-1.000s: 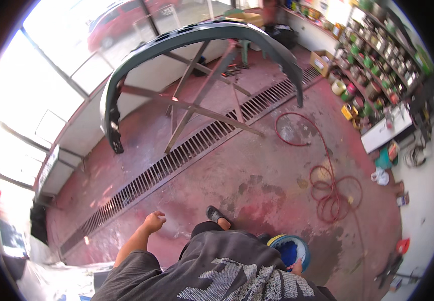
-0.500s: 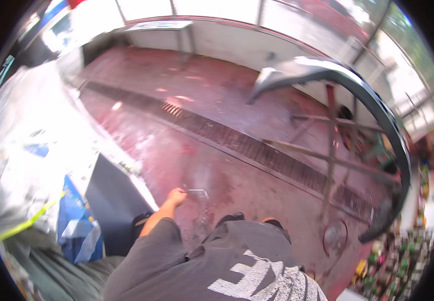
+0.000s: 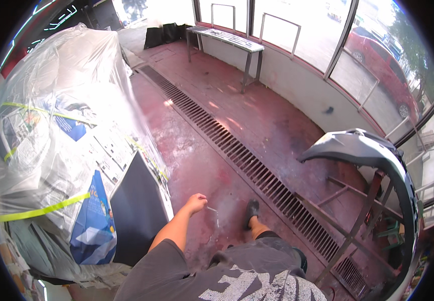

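My left hand is closed, reaching out over the reddish floor, with the forearm coming up from the lower left. From its fingers sticks out a thin, pale, bent wire, too small and blurred to name more exactly. Just left of my forearm is a flat dark grey panel, which stands against a vehicle-sized form wrapped in plastic sheet and newspaper. The hand is apart from the panel. My right hand does not show.
A long floor grate runs diagonally across. At right, a curved grey-and-black bumper rests on a metal stand. A metal bench stands along the low windowed wall. My dark shoe is on the floor ahead.
My view has swung to the right, and the bench and wrapped form show more fully. One foot has come forward. My left hand remains closed with the thin wire.
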### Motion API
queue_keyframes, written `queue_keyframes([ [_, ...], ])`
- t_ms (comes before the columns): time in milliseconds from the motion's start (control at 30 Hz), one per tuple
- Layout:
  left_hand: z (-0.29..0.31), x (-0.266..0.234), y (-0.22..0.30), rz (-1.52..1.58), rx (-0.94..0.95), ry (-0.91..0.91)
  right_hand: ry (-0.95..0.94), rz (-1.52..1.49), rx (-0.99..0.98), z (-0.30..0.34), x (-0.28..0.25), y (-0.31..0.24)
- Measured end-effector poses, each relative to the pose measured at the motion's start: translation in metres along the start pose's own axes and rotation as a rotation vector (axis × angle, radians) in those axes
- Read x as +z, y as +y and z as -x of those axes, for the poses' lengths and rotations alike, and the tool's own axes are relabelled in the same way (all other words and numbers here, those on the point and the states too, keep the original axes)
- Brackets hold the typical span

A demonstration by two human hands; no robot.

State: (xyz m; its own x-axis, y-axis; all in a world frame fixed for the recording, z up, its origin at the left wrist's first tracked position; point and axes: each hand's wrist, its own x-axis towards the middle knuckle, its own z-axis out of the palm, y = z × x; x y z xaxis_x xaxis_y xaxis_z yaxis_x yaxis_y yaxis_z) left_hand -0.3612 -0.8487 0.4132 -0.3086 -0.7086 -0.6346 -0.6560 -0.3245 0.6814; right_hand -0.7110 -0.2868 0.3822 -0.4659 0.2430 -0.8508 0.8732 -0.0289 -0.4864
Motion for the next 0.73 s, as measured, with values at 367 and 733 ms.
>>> queue_keyframes([
  [367, -0.103, -0.176, 0.043, -0.329, -0.109, 0.419, 0.042, 0.102, 0.016, -0.027, 0.278, -0.124],
  [733, -0.215, -0.199, 0.000, 0.000, -0.465, 0.007, 0.287, 0.141, 0.050, -0.022, 0.425, -0.122],
])
